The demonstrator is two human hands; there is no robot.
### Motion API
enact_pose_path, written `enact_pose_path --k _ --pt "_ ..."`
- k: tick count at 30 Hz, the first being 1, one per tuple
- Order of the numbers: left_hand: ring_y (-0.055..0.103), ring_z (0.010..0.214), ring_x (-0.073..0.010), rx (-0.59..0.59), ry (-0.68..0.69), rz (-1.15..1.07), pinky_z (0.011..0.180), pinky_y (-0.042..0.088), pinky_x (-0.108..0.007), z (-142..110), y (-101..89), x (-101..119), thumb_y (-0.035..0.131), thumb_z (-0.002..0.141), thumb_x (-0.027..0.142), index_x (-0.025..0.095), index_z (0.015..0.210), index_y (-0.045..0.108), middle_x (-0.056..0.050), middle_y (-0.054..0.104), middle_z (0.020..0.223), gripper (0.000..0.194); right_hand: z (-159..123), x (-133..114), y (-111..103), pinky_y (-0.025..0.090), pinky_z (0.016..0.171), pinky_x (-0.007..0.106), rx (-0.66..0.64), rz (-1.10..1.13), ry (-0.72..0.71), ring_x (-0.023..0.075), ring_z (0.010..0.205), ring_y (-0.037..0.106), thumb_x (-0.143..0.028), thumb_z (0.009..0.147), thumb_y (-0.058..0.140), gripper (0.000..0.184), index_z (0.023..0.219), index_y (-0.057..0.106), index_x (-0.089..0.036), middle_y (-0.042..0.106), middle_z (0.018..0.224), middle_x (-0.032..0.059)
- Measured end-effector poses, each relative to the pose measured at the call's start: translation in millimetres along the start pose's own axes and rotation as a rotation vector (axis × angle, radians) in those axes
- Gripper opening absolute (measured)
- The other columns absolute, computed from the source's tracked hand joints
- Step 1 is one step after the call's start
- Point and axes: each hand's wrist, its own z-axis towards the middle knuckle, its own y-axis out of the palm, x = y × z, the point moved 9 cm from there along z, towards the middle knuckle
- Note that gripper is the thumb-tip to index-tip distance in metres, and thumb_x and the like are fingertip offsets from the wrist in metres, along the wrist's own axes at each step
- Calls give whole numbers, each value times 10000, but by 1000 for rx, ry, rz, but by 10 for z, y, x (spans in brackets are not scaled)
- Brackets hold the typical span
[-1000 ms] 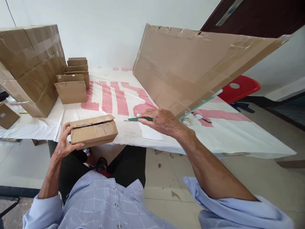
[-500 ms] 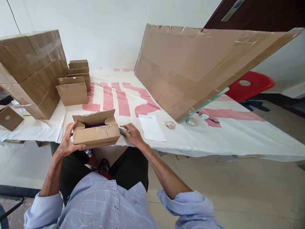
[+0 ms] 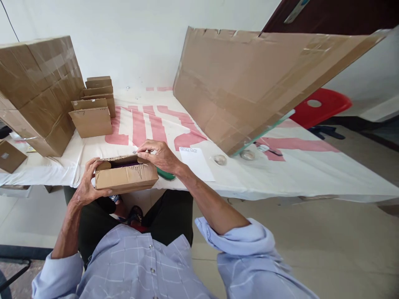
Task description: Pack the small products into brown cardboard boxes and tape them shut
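Observation:
A small cardboard box (image 3: pixel 124 177) rests at the table's front edge with its top partly open, and something dark purple shows inside. My left hand (image 3: pixel 87 182) grips its left end, thumb along the front and fingers behind. At the back flap (image 3: pixel 118 158), which leans inward, my right hand (image 3: pixel 158 155) is closed with its fingertips on the upper edge. Small shiny bits show at those fingers, too small to name. To the right of the box lies a green object (image 3: pixel 166 174), partly hidden by the box and my right forearm.
Several open cardboard boxes (image 3: pixel 92 122) stand in a row beside stacked taped cartons (image 3: pixel 46 99) at left. A large cardboard panel (image 3: pixel 249 83) leans over the table. White paper (image 3: pixel 196 164), tape rolls (image 3: pixel 220 160) and scissors (image 3: pixel 269 150) lie to the right.
My right hand has left the green object and moved up and left onto the box's back flap. That flap has tipped inward. My left hand keeps its grip.

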Motion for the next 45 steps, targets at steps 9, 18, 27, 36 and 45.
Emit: enact_pose_path --k 9,18,27,36,45 --pt "417 1590 -428 -18 112 104 1296 432 -620 79 -16 134 904 758 645 216 1480 559 -190 411 1653 908 161 -7 11 466 719 300 3 37 75 154 755 595 -371 878 692 234 727 708 -194 700 802 30" --pt "542 1481 -406 29 210 277 1228 519 -602 143 -83 143 813 823 723 268 1480 567 -135 540 1553 836 248 168 16 263 604 264 4 186 335 81 622 341 -438 764 730 349 599 546 -191 401 600 -72" --pt "592 1416 -421 32 239 350 1177 553 -630 110 -57 264 792 852 669 284 1540 531 -143 578 1475 831 156 275 -10 272 641 255 13 352 490 89 651 352 -467 752 841 400 617 594 -183 446 607 -74" --pt "595 1412 -419 20 269 398 1158 571 -604 128 -16 363 782 855 658 318 1567 505 -135 556 1510 836 136 369 31 373 619 242 -228 503 591 94 633 471 -391 664 950 404 600 609 -184 564 614 -60" --pt "622 1377 -413 -35 334 442 1110 612 -585 109 29 448 800 866 605 344 1615 423 -137 539 1495 878 37 536 95 497 598 236 -278 627 756 109 633 582 -250 692 960 299 649 679 -161 673 653 -29"
